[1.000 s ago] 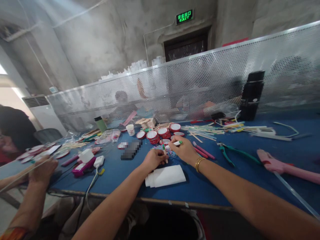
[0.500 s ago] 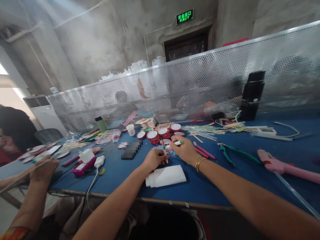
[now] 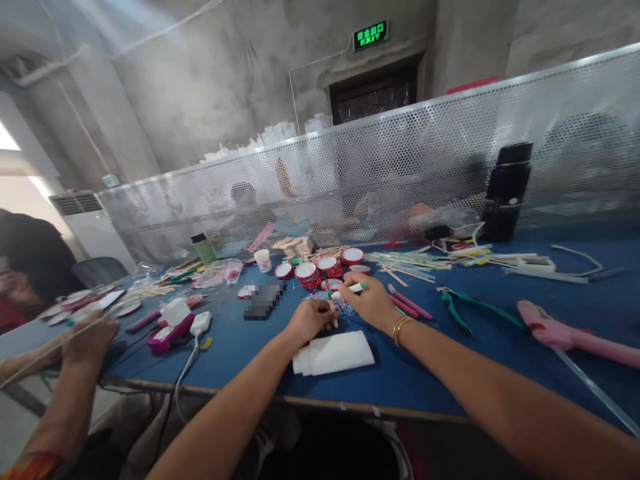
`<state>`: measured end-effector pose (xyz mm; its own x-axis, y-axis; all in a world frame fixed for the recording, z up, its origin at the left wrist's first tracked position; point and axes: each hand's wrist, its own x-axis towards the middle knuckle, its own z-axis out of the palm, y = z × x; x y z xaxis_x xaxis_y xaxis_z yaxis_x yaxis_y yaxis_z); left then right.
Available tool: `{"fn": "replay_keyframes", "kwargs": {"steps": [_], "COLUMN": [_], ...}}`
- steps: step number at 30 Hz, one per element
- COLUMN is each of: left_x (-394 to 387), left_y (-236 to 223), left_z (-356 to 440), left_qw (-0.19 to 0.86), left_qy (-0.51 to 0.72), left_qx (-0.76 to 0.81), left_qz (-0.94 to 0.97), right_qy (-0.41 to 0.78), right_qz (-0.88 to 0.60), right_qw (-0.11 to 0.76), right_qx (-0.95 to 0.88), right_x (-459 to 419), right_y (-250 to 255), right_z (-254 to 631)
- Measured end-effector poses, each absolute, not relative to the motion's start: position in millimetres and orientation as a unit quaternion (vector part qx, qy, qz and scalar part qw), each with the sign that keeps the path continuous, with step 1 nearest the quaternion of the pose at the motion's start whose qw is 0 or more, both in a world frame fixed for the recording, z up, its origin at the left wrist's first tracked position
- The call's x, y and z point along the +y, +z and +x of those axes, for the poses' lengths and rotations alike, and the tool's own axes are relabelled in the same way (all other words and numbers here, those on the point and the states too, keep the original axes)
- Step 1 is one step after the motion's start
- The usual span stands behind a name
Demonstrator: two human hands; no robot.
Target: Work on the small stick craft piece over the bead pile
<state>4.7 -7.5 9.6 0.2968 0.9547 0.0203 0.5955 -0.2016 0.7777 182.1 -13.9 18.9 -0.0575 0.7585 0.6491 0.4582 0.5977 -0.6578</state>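
My left hand (image 3: pixel 311 321) is closed on a thin pale stick (image 3: pixel 334 319) with a green part near its upper end. My right hand (image 3: pixel 373 303), a gold bracelet at its wrist, grips a white marker (image 3: pixel 357 289) with a green end. The marker's other end points at the stick and appears to meet it; exact contact is too small to tell. Just in front of my hands lies folded white paper (image 3: pixel 334 352). Behind them is a scatter of small coloured bits (image 3: pixel 345 307), beside several red-and-white round drums (image 3: pixel 308 274).
Pink and purple markers (image 3: pixel 411 304), teal-handled pliers (image 3: pixel 457 313) and a pink glue gun (image 3: pixel 545 325) lie to the right. A black bottle (image 3: pixel 509 193) stands by the perforated screen (image 3: pixel 400 153). Leftward are a paper cup (image 3: pixel 263 261), a white charger (image 3: pixel 201 323) and a co-worker's hand (image 3: pixel 93 340).
Both my hands keep nearly the same pose, still holding the stick and marker. The whole view has shifted very slightly.
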Motion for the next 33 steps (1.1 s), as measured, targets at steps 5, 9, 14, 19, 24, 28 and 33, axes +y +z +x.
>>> {"fn": "replay_keyframes", "kwargs": {"steps": [5, 9, 14, 19, 24, 28, 33], "left_x": [-7.7, -7.1, -6.2, -4.9, -2.2, -2.2, -4.8], "left_y": [8.9, 8.2, 7.5, 5.8, 3.4, 4.1, 6.5], "left_z": [4.9, 4.7, 4.1, 3.5, 2.9, 2.4, 3.1], "left_qw": [0.346, 0.348, 0.350, 0.350, 0.351, 0.345, 0.345], "left_qy": [0.267, 0.270, 0.273, 0.269, 0.269, 0.267, 0.268], "left_qx": [0.533, 0.535, 0.531, 0.532, 0.529, 0.523, 0.520], "left_qz": [0.724, 0.721, 0.722, 0.722, 0.724, 0.732, 0.734], "right_qy": [0.140, 0.138, 0.143, 0.143, 0.145, 0.145, 0.138], "right_qz": [-0.428, -0.433, -0.426, -0.433, -0.430, -0.430, -0.440], "right_qw": [0.534, 0.537, 0.532, 0.532, 0.534, 0.532, 0.535], "right_qx": [-0.715, -0.711, -0.718, -0.714, -0.713, -0.715, -0.708], "right_x": [-13.3, -12.8, -13.9, -14.3, -14.9, -14.5, -14.3], "right_y": [18.6, 18.6, 18.7, 19.2, 19.8, 19.6, 19.7], "right_z": [182.1, 182.2, 181.1, 182.3, 181.9, 181.8, 182.4]}}
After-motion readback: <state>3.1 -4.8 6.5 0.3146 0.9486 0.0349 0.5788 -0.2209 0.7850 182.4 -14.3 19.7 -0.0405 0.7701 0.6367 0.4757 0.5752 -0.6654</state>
